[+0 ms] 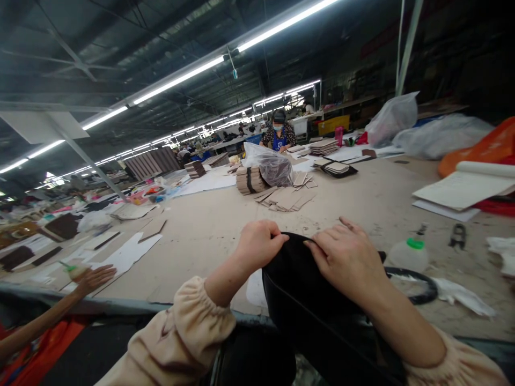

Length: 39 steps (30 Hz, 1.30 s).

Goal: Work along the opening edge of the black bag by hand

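A black bag (pixel 309 321) with a piped edge stands tilted at the table's near edge, in front of my body. My left hand (pixel 259 244) pinches its top rim between thumb and fingers. Just to the right, my right hand (pixel 348 257) grips the same rim, thumb on the near side and fingers over the far side. The bag's lower part runs out of the picture. Close by my right hand lie a squeeze bottle (pixel 408 256) with a green cap and a curved black strap (pixel 422 292).
Brown-grey panels (pixel 287 198) and a plastic bag (pixel 267 163) lie ahead. At right are a white cloth (pixel 462 297), a black clip (pixel 457 237) and a paper roll (pixel 470 185). A co-worker's hand (pixel 96 279) reaches in from the left; another person (pixel 278 134) sits opposite.
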Each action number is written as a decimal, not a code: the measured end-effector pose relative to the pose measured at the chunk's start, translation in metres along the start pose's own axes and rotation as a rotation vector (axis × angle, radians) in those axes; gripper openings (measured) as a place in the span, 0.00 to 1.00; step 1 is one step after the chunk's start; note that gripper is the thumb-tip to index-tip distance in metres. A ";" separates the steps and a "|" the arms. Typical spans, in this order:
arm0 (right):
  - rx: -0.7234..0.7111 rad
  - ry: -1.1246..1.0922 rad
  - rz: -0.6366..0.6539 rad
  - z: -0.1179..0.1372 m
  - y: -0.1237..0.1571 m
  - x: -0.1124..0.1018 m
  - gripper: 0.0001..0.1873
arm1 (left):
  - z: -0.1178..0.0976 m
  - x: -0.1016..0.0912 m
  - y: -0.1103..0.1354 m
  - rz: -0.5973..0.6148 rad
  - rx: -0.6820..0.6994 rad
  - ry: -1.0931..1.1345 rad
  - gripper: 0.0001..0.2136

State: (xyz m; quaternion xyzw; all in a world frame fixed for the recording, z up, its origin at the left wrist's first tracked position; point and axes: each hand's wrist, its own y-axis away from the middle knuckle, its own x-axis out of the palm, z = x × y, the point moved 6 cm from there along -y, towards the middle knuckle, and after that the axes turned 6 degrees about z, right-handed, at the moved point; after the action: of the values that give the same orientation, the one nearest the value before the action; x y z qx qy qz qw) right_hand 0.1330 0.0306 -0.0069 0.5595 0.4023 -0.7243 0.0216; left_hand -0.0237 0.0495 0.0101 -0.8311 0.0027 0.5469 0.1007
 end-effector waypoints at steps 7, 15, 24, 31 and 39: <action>-0.023 -0.015 -0.031 0.006 0.001 -0.002 0.13 | 0.000 0.002 -0.001 -0.005 -0.018 -0.014 0.09; 0.037 0.020 0.035 0.001 0.000 0.001 0.10 | -0.001 0.002 0.000 -0.036 -0.004 -0.032 0.09; 0.055 -0.008 0.071 0.011 -0.004 0.005 0.10 | -0.003 0.002 0.002 -0.062 -0.011 -0.057 0.10; 0.032 0.003 0.033 0.017 -0.010 0.005 0.10 | -0.003 0.002 0.003 -0.077 -0.005 -0.037 0.09; 0.048 -0.020 0.021 0.020 -0.011 0.006 0.11 | -0.003 0.002 0.006 -0.075 -0.015 0.009 0.09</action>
State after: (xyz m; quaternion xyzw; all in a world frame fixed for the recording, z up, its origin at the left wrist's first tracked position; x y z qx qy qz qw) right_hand 0.1101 0.0282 -0.0046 0.5566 0.3786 -0.7392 0.0197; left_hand -0.0209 0.0437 0.0084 -0.8340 -0.0322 0.5388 0.1147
